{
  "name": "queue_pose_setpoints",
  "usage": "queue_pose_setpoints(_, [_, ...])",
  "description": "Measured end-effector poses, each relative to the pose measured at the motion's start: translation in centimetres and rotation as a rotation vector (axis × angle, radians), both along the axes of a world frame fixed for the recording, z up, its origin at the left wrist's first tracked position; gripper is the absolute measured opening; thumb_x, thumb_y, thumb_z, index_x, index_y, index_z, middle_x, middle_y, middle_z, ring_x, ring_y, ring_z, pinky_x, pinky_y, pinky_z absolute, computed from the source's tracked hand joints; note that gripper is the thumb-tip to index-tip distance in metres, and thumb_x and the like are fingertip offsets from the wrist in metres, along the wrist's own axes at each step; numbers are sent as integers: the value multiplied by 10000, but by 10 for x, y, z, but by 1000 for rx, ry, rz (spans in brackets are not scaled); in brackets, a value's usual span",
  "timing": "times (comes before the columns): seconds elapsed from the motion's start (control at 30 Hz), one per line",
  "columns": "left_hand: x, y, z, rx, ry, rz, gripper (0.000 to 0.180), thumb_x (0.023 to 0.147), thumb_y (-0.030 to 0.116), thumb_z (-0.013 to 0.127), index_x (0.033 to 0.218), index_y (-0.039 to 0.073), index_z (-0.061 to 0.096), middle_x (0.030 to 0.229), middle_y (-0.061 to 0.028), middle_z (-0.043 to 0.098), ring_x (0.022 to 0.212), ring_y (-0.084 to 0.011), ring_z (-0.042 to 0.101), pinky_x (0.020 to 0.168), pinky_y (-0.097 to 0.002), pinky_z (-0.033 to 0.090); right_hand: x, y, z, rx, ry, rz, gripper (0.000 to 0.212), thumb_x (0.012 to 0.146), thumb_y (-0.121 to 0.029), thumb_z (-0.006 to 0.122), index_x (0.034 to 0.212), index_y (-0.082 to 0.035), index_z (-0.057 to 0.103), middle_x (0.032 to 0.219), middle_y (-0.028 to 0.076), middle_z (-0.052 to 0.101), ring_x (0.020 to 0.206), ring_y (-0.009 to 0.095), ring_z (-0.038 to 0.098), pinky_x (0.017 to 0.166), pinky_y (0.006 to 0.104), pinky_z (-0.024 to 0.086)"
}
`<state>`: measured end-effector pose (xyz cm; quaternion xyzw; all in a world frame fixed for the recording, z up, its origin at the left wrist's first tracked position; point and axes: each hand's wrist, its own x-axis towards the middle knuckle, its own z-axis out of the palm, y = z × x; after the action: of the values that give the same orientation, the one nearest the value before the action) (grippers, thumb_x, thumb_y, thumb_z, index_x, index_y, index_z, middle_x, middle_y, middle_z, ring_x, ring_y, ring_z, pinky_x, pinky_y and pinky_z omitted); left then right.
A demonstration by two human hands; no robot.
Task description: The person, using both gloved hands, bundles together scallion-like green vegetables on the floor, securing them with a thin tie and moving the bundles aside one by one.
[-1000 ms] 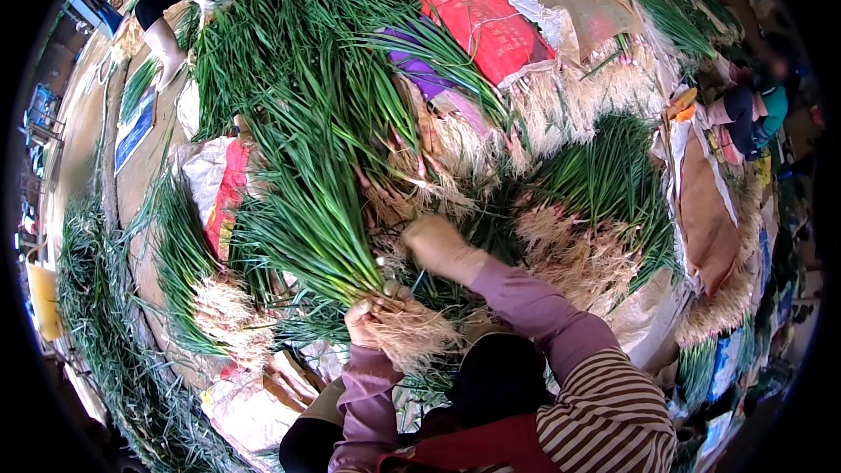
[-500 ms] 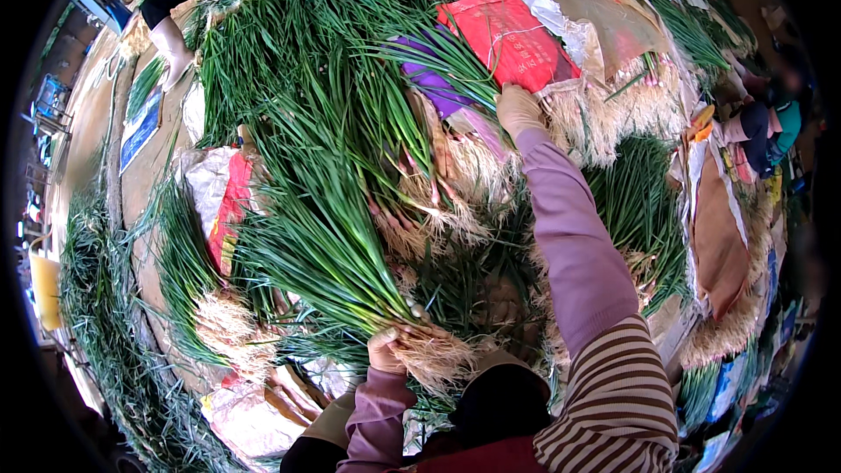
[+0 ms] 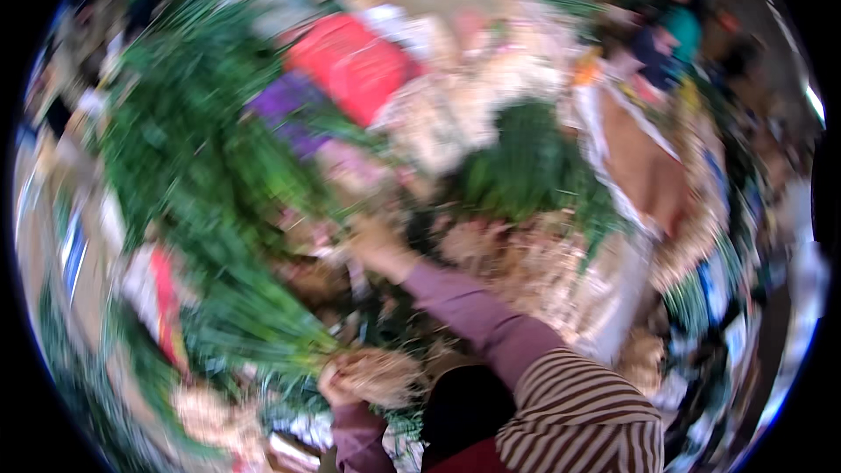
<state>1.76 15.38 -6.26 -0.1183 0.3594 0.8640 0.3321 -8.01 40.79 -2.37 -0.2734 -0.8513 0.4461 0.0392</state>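
Note:
My left hand (image 3: 335,385) is closed round the lower stems of a large bunch of green onions (image 3: 267,320). Its long leaves fan out to the upper left, and its pale tangled roots (image 3: 378,378) stick out to the right, near my body. My right hand (image 3: 378,247) reaches over the middle, beside the root ends of other green onions (image 3: 285,171) in the pile. Motion smears its fingers, so whether it grips anything cannot be made out.
Beyond lie a red sack (image 3: 355,66) and a purple sack (image 3: 289,109). A dark green stack of onions (image 3: 521,162) sits to the right, with a brown sack (image 3: 644,166) past it. A person in teal (image 3: 681,35) is at the far right.
The whole view has shifted and blurred, with the scene sliding left. My right hand has drawn back from beside the red sack toward me. My left hand still holds its bunch.

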Motion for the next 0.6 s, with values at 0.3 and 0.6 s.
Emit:
queue_pose_setpoints(0.3, [5, 31, 24, 214, 40, -35, 384, 837, 365, 518, 1002, 21, 565, 970, -151, 597, 859, -273, 578, 778, -432, 479, 67, -48, -3, -376, -47, 300, 123, 658, -87, 656, 758, -19, 634, 726, 153, 628, 726, 310, 623, 635, 389, 471])
queue_pose_setpoints(0.6, [-5, -9, 5, 127, 29, -10, 544, 777, 363, 550, 1176, 2, 470, 1081, -166, 551, 932, -278, 549, 796, -427, 467, 61, -81, 2, -200, 128, 573, 172, 745, -132, 580, 700, 34, 573, 755, 191, 577, 703, 372, 576, 617, 426, 444])
